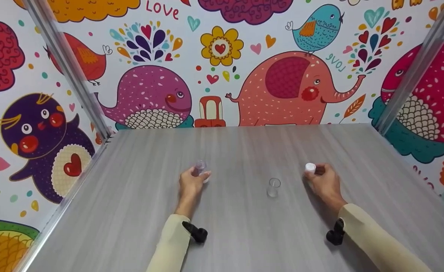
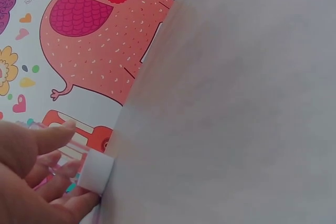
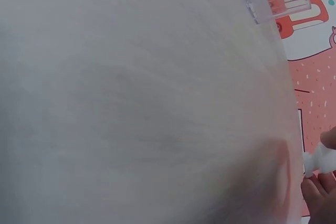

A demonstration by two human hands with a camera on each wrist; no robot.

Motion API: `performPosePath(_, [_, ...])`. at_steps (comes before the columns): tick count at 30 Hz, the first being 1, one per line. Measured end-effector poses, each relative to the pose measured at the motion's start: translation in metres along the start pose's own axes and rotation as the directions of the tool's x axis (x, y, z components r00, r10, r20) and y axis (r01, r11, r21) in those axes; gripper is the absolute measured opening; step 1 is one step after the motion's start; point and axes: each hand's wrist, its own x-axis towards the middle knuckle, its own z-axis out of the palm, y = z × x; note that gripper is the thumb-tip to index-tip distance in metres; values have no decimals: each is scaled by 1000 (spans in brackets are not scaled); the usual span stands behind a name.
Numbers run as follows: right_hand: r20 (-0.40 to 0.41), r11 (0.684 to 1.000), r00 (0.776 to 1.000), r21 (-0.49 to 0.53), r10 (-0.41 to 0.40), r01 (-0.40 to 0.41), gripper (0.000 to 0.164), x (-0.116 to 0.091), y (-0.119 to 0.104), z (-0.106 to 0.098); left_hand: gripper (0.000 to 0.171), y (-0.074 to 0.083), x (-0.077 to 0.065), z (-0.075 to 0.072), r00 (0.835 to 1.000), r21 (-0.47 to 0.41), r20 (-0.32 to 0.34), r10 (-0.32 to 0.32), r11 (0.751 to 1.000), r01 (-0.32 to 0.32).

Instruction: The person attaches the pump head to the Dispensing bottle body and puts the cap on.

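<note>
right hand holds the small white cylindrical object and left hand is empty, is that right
The left hand isn't empty: the left wrist view shows it holding a transparent container with a white end. The right hand does hold the small white cylindrical object.

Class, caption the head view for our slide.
Clear cup stands between left hand, holding a clear container, and right hand, holding a white object.

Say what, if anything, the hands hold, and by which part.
Left hand: clear, white-ended, likely plastic tube, by its side. Right hand: small white cylinder, likely plastic, by its side.
</note>
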Motion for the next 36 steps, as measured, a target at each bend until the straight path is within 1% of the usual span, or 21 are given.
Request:
performPosePath(5, [-18, 998, 999, 35, -49, 50, 39, 1, -7, 3, 45, -1, 1, 0, 1000, 13, -12, 19, 1000, -19])
performPosePath(10, [-33, 995, 995, 22, -97, 98, 39, 1, -12, 8, 37, 0, 1, 0, 999, 35, -22, 37, 999, -36])
performPosePath(13, [-30, 995, 994, 10, -102, 103, 38, 1, -14, 11, 37, 0, 1, 0, 999, 40, -23, 40, 998, -39])
performPosePath(20, [-25, 994, 993, 4, -112, 112, 37, 0, -20, 11, 42, 0, 0, 1, 999, 28, -25, 48, 998, -48])
performPosePath(29, [-21, 989, 989, 8, -148, 149, 39, -1, -25, 10, 43, 0, -1, 2, 999, 24, -28, 43, 999, -42])
performPosePath(33, [-6, 986, 986, 17, -167, 167, 39, -1, -29, 11, 40, 1, -1, 2, 999, 43, -30, 40, 998, -38])
performPosePath(36, [-3, 983, 983, 21, -182, 182, 39, -2, -31, 12, 39, 1, -1, 2, 999, 28, -21, 37, 999, -36])
